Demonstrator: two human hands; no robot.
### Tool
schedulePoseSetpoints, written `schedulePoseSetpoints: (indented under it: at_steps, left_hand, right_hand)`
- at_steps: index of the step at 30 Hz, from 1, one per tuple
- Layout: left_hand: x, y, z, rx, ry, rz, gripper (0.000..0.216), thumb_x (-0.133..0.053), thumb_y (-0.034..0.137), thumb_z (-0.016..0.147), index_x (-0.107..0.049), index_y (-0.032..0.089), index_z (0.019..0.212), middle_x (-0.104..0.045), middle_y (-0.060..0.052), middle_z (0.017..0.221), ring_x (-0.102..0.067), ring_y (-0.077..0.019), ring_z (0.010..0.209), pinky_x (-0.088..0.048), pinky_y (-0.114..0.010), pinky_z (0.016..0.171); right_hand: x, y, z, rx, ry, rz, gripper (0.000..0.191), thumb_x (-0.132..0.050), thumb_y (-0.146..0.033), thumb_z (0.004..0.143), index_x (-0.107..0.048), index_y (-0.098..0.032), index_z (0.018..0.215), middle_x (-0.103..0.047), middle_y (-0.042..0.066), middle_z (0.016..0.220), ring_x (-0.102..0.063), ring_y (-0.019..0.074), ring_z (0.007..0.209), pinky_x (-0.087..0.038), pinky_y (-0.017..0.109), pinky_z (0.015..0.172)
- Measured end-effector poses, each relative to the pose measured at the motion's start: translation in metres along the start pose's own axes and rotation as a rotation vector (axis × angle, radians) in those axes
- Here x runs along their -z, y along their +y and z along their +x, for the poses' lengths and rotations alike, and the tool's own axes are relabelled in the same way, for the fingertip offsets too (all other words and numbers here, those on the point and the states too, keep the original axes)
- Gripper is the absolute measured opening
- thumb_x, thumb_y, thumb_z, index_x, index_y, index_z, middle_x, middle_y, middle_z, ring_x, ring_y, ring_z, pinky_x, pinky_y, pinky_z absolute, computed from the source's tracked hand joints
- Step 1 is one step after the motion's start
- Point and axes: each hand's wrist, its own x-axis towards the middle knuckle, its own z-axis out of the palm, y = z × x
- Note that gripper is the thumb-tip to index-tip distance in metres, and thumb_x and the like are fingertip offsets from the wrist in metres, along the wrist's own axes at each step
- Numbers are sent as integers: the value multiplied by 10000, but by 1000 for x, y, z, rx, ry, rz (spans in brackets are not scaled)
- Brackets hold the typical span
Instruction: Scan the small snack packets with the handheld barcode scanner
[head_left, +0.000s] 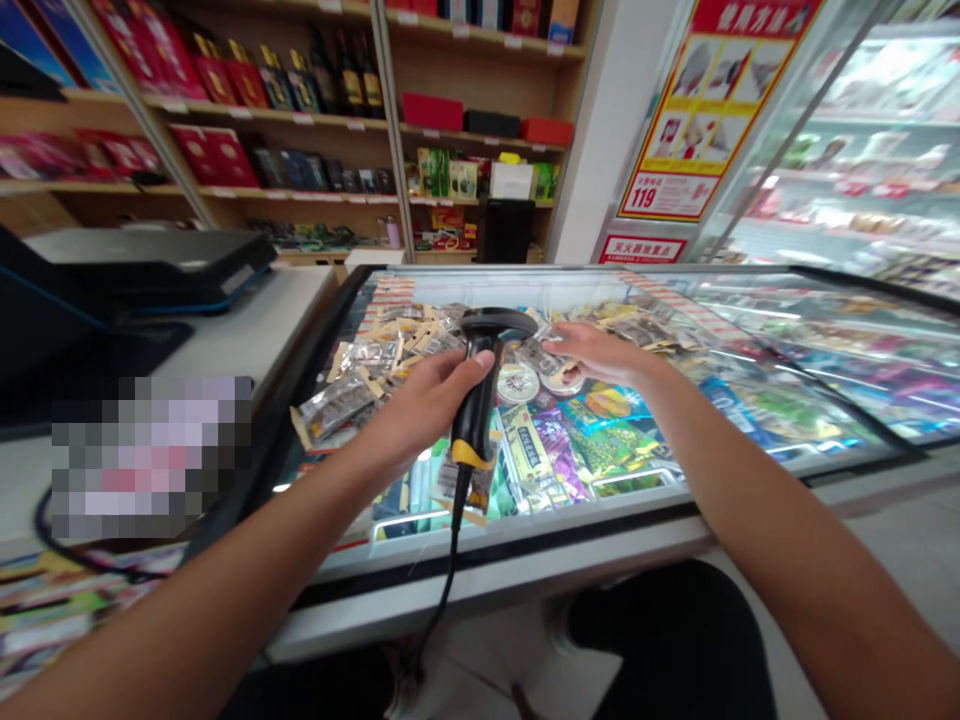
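Note:
My left hand is closed round the grip of a black barcode scanner with a yellow band. The scanner's head points away from me and its black cable hangs down toward the floor. My right hand reaches over the glass lid of a chest freezer, fingers lying flat on small packets spread on the glass. Several silver and tan sachets lie on the lid to the left of the scanner. Coloured frozen-food packs show under the glass.
A white counter with a black till device stands at the left. Wooden shelves with boxes and bottles fill the back wall. A glass-door fridge and a red notice are at the right. My dark trouser legs show below.

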Motion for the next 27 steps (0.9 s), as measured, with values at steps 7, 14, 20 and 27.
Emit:
schedulePoseSetpoints:
  at_steps: [7, 14, 20, 27]
  left_hand:
    - [0, -3, 0, -15, -54, 40, 548, -673, 701, 810, -675, 153, 824, -653, -25, 717, -552, -125, 610, -440, -236, 544]
    - [0, 1, -4, 3, -163, 104, 557, -676, 713, 796, -677, 156, 826, -650, -24, 740, -554, -127, 633, -434, -234, 560]
    - [1, 2, -3, 11, -228, 133, 522, -680, 676, 804, -647, 155, 801, -613, -9, 698, -533, -120, 609, -419, -235, 551]
    - [3, 1, -2, -13, -140, 135, 524, -682, 690, 803, -661, 167, 814, -634, -6, 728, -564, -133, 640, -456, -238, 577]
  right_hand:
    - [-17, 0, 2, 38, -18, 431, 262, -747, -149, 723, -635, -204, 954, -765, 51, 880, -724, 208, 756, -607, 354, 729]
    - [-14, 4, 8, -22, 101, 464, 304, -752, -120, 669, -551, -225, 871, -697, -10, 753, -657, 154, 644, -581, 304, 631]
    - [-16, 4, 7, -47, 117, 448, 276, -744, -118, 666, -570, -224, 851, -661, -13, 686, -598, 141, 595, -546, 271, 566]
    - [7, -14, 1, 21, 333, 205, 215, -682, -199, 722, -575, -244, 903, -687, 12, 758, -667, 199, 679, -575, 344, 676]
